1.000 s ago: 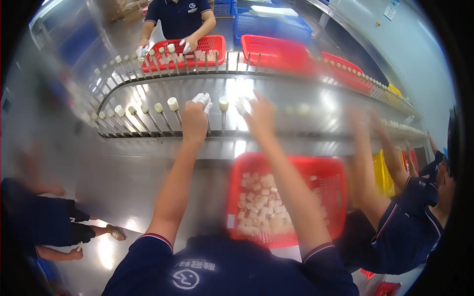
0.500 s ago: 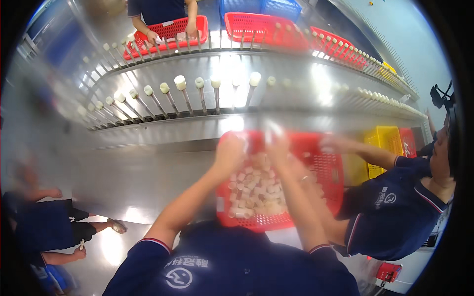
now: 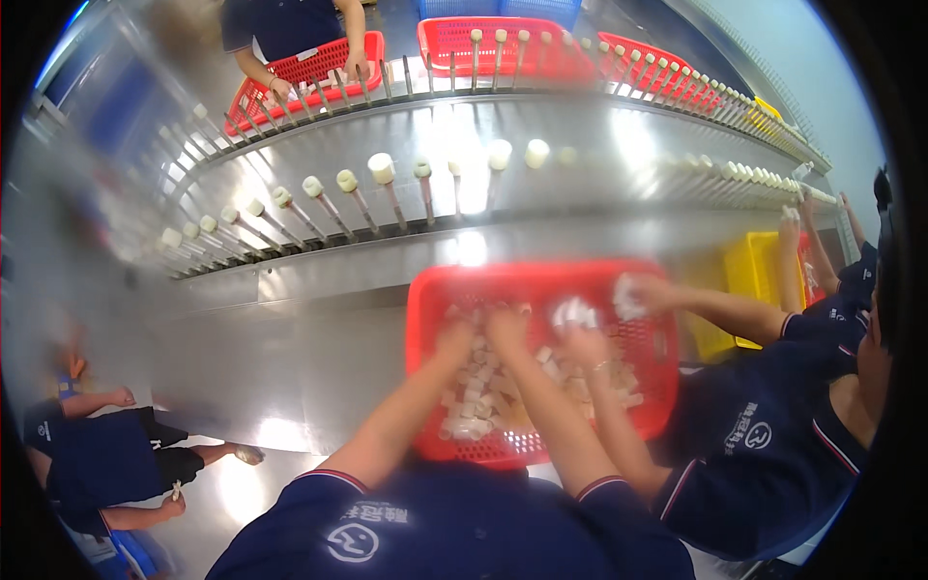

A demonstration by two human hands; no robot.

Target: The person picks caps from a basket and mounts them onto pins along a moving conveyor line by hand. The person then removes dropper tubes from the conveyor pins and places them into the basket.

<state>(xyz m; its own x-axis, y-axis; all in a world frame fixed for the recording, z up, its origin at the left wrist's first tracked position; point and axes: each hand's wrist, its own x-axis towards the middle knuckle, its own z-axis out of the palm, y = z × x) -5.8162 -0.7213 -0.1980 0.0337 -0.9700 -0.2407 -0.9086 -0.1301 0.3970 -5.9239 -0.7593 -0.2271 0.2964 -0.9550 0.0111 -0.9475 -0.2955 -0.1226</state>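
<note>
A red plastic basket (image 3: 422, 311) in front of me holds many short, off-white cylindrical pieces (image 3: 471, 407). My left hand (image 3: 457, 338) reaches down among them in its left half, close beside my right hand (image 3: 506, 332). Motion smears the fingers of both, so what they hold, if anything, cannot be made out. Beyond the basket runs a row of upright metal rods, several topped with an off-white cap (image 3: 382, 169). From the right, a co-worker's two hands reach over the same basket, blurred whitish pieces (image 3: 575, 314) in or at them.
The co-worker (image 3: 754, 435) stands close at my right, near a yellow crate (image 3: 749, 280). A steel ledge (image 3: 319, 266) lies between basket and rods. Across the line, another person works at a red basket (image 3: 362, 89). People also stand at the lower left.
My hands have come down from the basket's far edge into the pieces, closer together. The co-worker's hands now show over the basket with whitish pieces. The capped rods appear shifted in view.
</note>
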